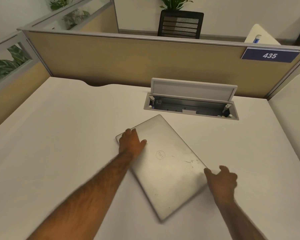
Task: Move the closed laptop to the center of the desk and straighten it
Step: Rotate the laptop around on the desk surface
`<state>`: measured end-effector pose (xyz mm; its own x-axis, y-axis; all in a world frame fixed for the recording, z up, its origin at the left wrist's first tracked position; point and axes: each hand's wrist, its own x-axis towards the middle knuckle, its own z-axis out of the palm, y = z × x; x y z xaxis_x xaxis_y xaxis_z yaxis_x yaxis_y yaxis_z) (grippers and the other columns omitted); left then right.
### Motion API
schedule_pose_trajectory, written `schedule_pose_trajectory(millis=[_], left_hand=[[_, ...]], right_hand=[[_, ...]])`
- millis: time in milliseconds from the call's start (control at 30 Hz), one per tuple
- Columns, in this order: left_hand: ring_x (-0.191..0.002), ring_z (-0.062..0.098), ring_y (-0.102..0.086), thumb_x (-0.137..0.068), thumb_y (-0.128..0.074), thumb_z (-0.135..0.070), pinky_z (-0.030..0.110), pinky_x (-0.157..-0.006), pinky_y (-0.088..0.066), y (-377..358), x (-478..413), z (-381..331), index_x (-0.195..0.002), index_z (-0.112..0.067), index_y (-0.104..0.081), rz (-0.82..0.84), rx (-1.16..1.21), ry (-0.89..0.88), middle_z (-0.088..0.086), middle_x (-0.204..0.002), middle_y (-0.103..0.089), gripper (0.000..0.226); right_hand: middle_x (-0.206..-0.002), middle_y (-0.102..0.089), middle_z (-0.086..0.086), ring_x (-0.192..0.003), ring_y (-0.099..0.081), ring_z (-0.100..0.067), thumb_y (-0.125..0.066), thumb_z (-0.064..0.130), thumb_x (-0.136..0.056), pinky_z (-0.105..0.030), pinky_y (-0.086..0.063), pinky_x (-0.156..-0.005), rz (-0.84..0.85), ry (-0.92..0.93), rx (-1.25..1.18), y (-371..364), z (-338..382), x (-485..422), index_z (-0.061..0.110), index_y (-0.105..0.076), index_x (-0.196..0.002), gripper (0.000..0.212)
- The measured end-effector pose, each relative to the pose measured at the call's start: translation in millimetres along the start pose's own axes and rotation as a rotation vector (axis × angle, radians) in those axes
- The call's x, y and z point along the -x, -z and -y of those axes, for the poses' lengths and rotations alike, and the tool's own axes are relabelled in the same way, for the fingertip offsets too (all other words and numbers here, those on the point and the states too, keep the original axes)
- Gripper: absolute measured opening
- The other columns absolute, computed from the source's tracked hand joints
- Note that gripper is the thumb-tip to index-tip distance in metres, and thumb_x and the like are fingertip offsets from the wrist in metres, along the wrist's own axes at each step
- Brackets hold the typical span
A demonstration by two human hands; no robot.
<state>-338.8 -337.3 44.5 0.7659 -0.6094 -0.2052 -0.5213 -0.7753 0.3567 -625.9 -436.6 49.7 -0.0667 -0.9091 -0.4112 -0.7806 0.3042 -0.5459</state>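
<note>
one laptop (163,163), two hands on it

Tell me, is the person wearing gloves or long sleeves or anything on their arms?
No gloves. The left hand and right hand are both bare, with no rings visible. Both forearms are bare and hairy as far as the picture's bottom edge, with no sleeves, watch or bracelet in view.

An office: cubicle partition (128,61) numbered 435, white desk (59,135)
</note>
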Motion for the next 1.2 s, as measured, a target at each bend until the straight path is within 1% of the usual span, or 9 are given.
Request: schedule_pose_trajectory(millis=[100,167,233,433,533,633,933,1067,1200], left_hand=[[-0.133,0.033,-0.042,-0.088,-0.056,-0.054,0.044,-0.110,-0.036,3,-23,1,-0.140,-0.008,-0.040,0.019,-0.089,-0.036,0.016,-0.143,-0.044,0.072],[-0.131,0.034,-0.045,-0.087,-0.054,-0.057,0.044,-0.108,-0.037,2,-35,-2,-0.140,-0.008,-0.039,0.046,-0.097,-0.046,0.016,-0.140,-0.048,0.074],[-0.127,0.035,-0.049,-0.085,-0.055,-0.060,0.043,-0.106,-0.038,-1,-42,-7,-0.140,-0.009,-0.040,0.068,-0.069,-0.046,0.016,-0.137,-0.049,0.076],[-0.125,0.036,-0.046,-0.078,-0.063,-0.063,0.044,-0.102,-0.040,-4,-56,-8,-0.136,-0.014,-0.045,0.096,-0.022,-0.040,0.015,-0.134,-0.047,0.077],[-0.127,0.036,-0.043,-0.075,-0.066,-0.063,0.045,-0.103,-0.040,-3,-60,-7,-0.138,-0.018,-0.045,0.120,0.004,-0.020,0.015,-0.134,-0.046,0.080],[-0.129,0.036,-0.041,-0.073,-0.070,-0.063,0.045,-0.105,-0.039,-2,-64,-6,-0.140,-0.021,-0.045,0.138,0.027,-0.002,0.015,-0.134,-0.045,0.082],[-0.130,0.036,-0.038,-0.069,-0.074,-0.063,0.042,-0.105,-0.039,4,-81,-1,-0.141,-0.024,-0.046,0.200,0.065,0.071,0.016,-0.137,-0.045,0.086],[-0.131,0.036,-0.037,-0.070,-0.074,-0.062,0.043,-0.104,-0.039,6,-79,6,-0.140,-0.023,-0.047,0.181,0.108,0.099,0.015,-0.137,-0.045,0.085],[-0.129,0.036,-0.039,-0.068,-0.075,-0.063,0.044,-0.105,-0.040,7,-67,11,-0.136,-0.024,-0.051,0.118,0.173,0.142,0.014,-0.134,-0.048,0.082]], right_hand=[[-0.138,-0.047,-0.025,-0.118,-0.055,-0.047,-0.072,0.035,-0.087,-0.055,-0.051,-0.101,0.162,-0.132,-0.206,-10,-11,30,0.001,-0.048,-0.138,0.066],[-0.133,-0.050,-0.018,-0.103,-0.059,-0.035,-0.071,0.034,-0.087,-0.053,-0.058,-0.087,0.243,-0.184,-0.345,-16,-10,44,0.004,-0.047,-0.136,0.063],[-0.134,-0.051,-0.017,-0.094,-0.060,-0.029,-0.070,0.032,-0.087,-0.045,-0.060,-0.072,0.265,-0.243,-0.452,-17,-6,48,0.007,-0.046,-0.137,0.061],[-0.133,-0.057,-0.018,-0.109,-0.063,-0.038,-0.071,0.029,-0.085,-0.041,-0.055,-0.066,0.270,-0.426,-0.676,-16,-1,40,0.010,-0.051,-0.132,0.054],[-0.134,-0.053,-0.017,-0.111,-0.062,-0.040,-0.072,0.028,-0.083,-0.050,-0.059,-0.080,0.232,-0.469,-0.694,-19,1,39,0.012,-0.044,-0.134,0.060],[-0.137,-0.050,-0.020,-0.112,-0.062,-0.043,-0.074,0.029,-0.079,-0.060,-0.056,-0.095,0.203,-0.466,-0.671,-25,1,40,0.012,-0.040,-0.135,0.068],[-0.133,-0.046,-0.017,-0.108,-0.055,-0.040,-0.078,0.031,-0.071,-0.059,-0.056,-0.095,0.133,-0.373,-0.574,-32,7,31,0.014,-0.037,-0.132,0.076],[-0.134,-0.049,-0.017,-0.110,-0.057,-0.039,-0.082,0.030,-0.072,-0.056,-0.056,-0.095,0.113,-0.305,-0.534,-28,13,18,0.014,-0.040,-0.138,0.079],[-0.135,-0.050,-0.019,-0.112,-0.058,-0.040,-0.083,0.023,-0.072,-0.053,-0.055,-0.097,0.095,-0.222,-0.477,-19,21,3,0.011,-0.045,-0.135,0.074]])
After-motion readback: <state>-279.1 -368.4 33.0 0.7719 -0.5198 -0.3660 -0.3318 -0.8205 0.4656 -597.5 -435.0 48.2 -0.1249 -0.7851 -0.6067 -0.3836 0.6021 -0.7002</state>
